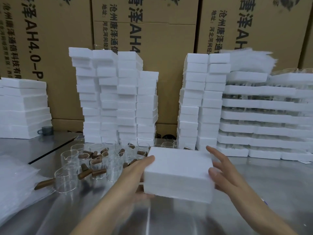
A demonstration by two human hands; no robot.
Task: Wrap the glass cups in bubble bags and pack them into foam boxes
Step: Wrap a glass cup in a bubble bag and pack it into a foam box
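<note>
Left hand point(135, 175) fingers partly hidden under foam box point(177, 172), bubble bags point(15, 180) blurred, cut off left

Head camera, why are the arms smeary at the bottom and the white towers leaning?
In the head view, the forearms are motion-blurred near the bottom edge; the wide lens bends the foam stacks outward; the metal table shows soft glare; the held foam box looks fairly sharp.

Head-worn, forward-down, close over table point(271, 175)
</note>
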